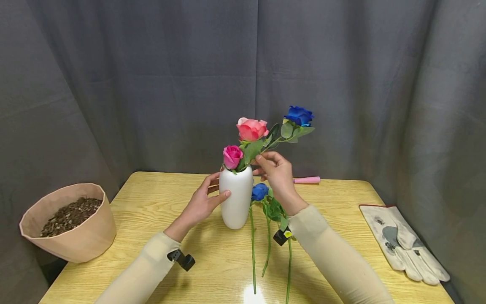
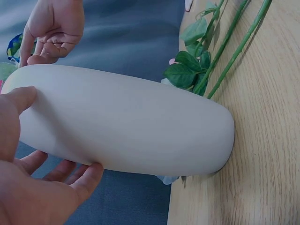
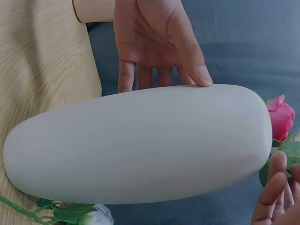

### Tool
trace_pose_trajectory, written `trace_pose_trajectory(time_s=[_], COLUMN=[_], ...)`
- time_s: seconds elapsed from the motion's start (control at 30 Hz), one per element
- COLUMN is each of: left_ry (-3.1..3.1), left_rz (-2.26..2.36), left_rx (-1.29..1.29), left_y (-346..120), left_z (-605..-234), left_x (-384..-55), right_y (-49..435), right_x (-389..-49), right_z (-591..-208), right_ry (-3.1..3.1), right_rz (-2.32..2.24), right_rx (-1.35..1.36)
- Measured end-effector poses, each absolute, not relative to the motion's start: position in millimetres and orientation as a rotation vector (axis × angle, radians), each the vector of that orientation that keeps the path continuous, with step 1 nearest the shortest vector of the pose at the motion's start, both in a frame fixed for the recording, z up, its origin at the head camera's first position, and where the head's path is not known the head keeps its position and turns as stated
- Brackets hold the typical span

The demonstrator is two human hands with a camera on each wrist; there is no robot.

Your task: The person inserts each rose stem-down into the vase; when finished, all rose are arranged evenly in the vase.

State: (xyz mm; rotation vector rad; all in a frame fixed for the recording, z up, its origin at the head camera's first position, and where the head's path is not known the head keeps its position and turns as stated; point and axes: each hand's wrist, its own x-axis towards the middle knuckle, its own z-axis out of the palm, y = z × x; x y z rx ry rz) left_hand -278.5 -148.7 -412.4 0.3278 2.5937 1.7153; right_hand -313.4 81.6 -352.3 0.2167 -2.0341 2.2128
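Note:
A white vase (image 1: 236, 198) stands upright on the table. My left hand (image 1: 201, 202) holds its left side, thumb across the front and fingers curved behind; the left wrist view shows the fingertips against the wall (image 2: 117, 117). Out of the vase's mouth rise a pink rose (image 1: 232, 157) and a taller coral rose (image 1: 252, 129). At the right of the mouth my right hand (image 1: 280, 175) pinches the stem of a blue rose (image 1: 299, 115), which leans up to the right. In the right wrist view those fingers (image 3: 272, 194) are close beside the rim.
Several long-stemmed flowers, one a blue rose (image 1: 260, 191), lie right of the vase, partly under my right forearm. A peach pot (image 1: 91, 236) of soil stands at the left. Work gloves (image 1: 402, 242) lie at the right edge. A pink handle (image 1: 306, 180) is at the back, before grey curtains.

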Motion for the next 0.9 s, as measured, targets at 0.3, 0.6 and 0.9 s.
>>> trace_pose_trajectory(time_s=[0.3,0.6,0.9], left_ry=[2.604,2.586,2.596], left_rz=[1.704,1.716,1.723], left_rx=[0.335,0.321,0.340], left_y=[-148.1,-147.9,-147.9], left_z=[-412.1,-411.8,-413.7], left_x=[-278.4,-278.1,-279.4], right_y=[78.0,76.6,73.6], right_x=[-311.9,-313.9,-312.0], right_z=[-350.9,-352.8,-352.6], right_ry=[-2.070,-2.069,-2.112], right_rz=[2.175,2.158,2.131], right_rx=[0.222,0.231,0.227])
